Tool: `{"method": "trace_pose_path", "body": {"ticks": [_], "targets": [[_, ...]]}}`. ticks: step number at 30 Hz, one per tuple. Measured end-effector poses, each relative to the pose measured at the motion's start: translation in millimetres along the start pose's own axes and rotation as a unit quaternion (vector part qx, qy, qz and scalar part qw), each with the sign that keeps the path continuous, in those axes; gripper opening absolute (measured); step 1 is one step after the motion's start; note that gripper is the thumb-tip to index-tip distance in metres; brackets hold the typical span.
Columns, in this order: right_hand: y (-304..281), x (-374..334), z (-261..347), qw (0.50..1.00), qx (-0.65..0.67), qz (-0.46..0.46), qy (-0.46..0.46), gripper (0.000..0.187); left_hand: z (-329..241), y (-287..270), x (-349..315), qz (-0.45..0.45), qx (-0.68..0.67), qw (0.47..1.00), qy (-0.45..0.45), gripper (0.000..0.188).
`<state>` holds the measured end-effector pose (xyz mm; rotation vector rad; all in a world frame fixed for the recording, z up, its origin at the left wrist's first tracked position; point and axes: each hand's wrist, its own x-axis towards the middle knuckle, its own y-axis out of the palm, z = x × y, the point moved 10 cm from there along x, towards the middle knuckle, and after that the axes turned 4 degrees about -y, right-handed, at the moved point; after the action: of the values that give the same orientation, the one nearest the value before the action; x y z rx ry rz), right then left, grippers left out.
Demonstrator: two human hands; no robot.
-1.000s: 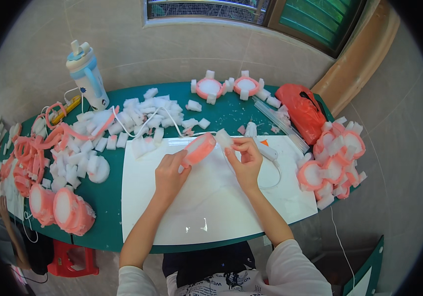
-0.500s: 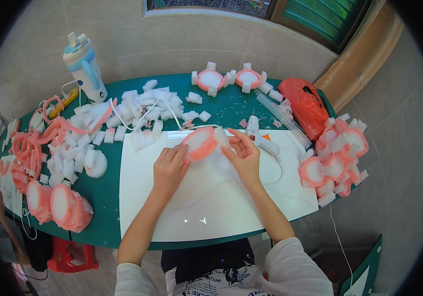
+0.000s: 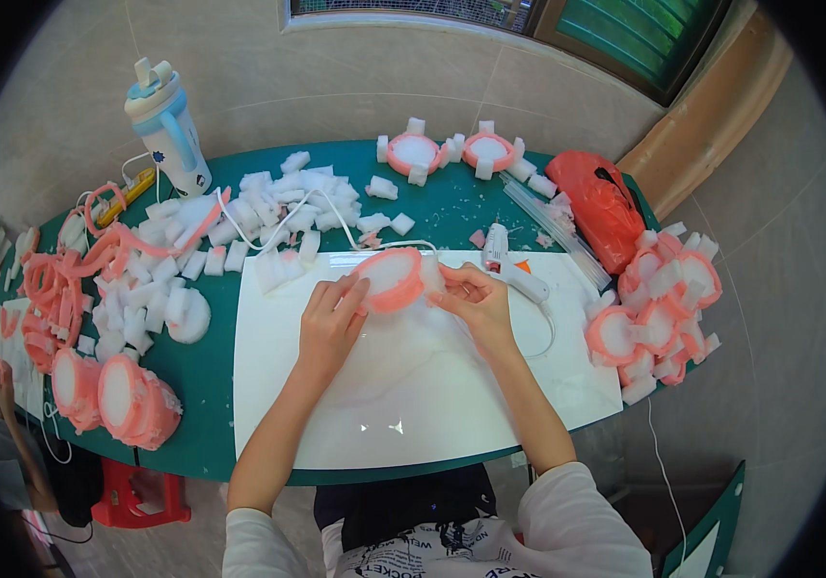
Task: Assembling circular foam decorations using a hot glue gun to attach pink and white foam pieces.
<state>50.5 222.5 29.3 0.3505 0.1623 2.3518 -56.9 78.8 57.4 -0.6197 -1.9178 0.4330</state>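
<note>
Above the white board, my left hand grips the left edge of a round white foam disc with a pink foam rim. My right hand pinches a small white foam block against the right side of that rim. Fingers partly cover the block, and whether it is stuck to the rim I cannot tell. Just beyond my right hand lies a white glue gun, its cord curling on the board. Loose white foam blocks are heaped at the far left.
Two pink-rimmed discs with blocks lie at the back. Similar pieces pile up at right, by a red plastic bag and clear sticks. Stacked discs, pink strips and a bottle stand left; another person's hand is beyond.
My right fingers have closed in around the white block at the disc's rim, covering more of it. At far left, the other person's hand has shifted, with a pink strip now beside it.
</note>
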Motion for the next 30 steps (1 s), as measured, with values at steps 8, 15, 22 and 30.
{"method": "trace_pose_path", "body": {"ticks": [8, 15, 22, 30], "targets": [[2, 2, 4, 0.997, -0.047, 0.026, -0.062, 0.035, -1, 1, 0, 0.008, -0.015, 1.000, -0.013, 0.040], [1, 2, 8, 0.993, -0.088, 0.013, -0.081, 0.030, 1, -2, 2, 0.006, 0.019, 1.000, -0.007, 0.041], [-10, 3, 1, 0.995, -0.093, -0.007, -0.043, 0.017, -1, 3, 0, 0.020, 0.014, 1.000, 0.008, 0.040], [-11, 1, -2, 0.993, -0.116, -0.017, -0.031, 0.017, 1, 4, 0, 0.026, 0.000, 1.000, 0.015, 0.040]]}}
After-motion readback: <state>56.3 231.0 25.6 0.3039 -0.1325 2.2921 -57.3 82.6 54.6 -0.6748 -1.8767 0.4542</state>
